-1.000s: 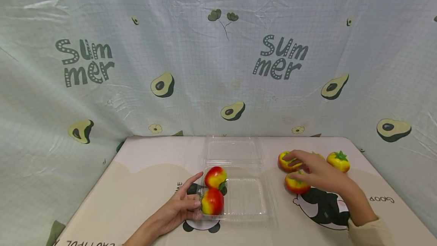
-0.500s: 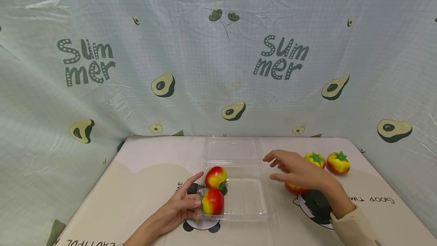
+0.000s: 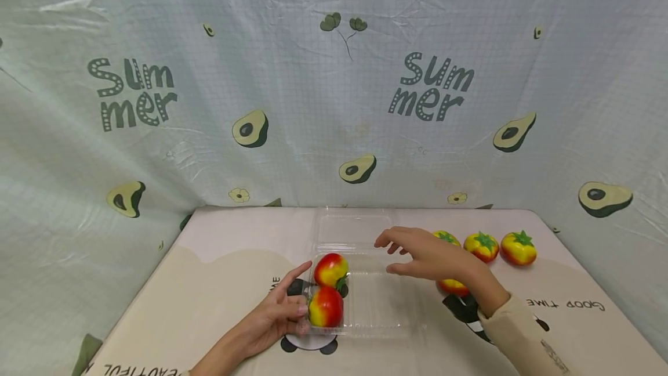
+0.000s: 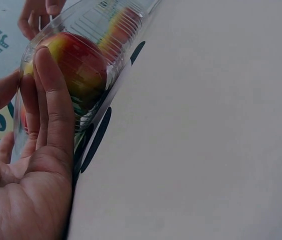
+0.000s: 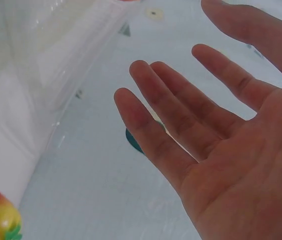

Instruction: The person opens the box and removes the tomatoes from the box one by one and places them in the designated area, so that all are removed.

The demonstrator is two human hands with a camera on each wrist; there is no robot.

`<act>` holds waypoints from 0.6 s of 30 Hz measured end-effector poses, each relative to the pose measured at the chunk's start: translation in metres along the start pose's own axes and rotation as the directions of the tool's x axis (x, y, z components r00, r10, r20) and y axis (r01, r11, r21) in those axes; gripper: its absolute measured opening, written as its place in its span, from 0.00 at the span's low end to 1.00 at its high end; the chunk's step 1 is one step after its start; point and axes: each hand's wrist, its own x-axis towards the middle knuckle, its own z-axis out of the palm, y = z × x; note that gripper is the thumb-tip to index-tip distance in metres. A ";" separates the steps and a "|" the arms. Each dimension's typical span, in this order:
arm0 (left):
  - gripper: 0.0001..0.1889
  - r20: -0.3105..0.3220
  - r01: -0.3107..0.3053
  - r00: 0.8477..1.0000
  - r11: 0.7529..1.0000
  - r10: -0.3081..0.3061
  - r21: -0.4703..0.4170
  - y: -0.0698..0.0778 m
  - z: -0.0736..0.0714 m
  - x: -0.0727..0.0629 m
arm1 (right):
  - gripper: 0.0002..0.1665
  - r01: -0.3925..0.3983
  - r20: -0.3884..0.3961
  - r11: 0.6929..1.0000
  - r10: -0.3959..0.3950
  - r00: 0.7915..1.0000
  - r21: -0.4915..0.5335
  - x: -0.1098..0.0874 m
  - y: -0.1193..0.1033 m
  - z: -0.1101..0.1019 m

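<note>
Clear plastic hinged box (image 3: 376,300) lies with lid open at its far side; left hand (image 3: 271,312) pinches its left wall. Right hand (image 3: 420,251), empty, fingers loosely apart, hovers about its right rear. Two glossy, round red-and-yellow fruits (image 3: 326,307) sit in the box's left half; four green-topped yellow-and-red fruits (image 3: 481,246) lie right of the box, nearer the right hand. No marked long axis.

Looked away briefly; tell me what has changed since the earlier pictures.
The right hand moved left, from the four loose fruits toward the box. It holds nothing; nothing was visibly picked up or let go. The left hand still grips the box's left edge, and the two fruits inside and the loose ones stayed put.
</note>
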 end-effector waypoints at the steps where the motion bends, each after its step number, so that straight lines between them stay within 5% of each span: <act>1: 0.47 0.002 -0.002 1.000 1.000 0.002 -0.001 0.000 0.000 0.000 | 0.24 0.008 0.007 1.000 -0.008 1.000 -0.004 0.003 -0.001 0.000; 18: 0.48 -0.010 0.001 1.000 1.000 -0.001 -0.006 -0.001 0.000 0.000 | 0.25 0.042 0.092 0.999 -0.040 0.995 -0.014 0.053 -0.023 0.017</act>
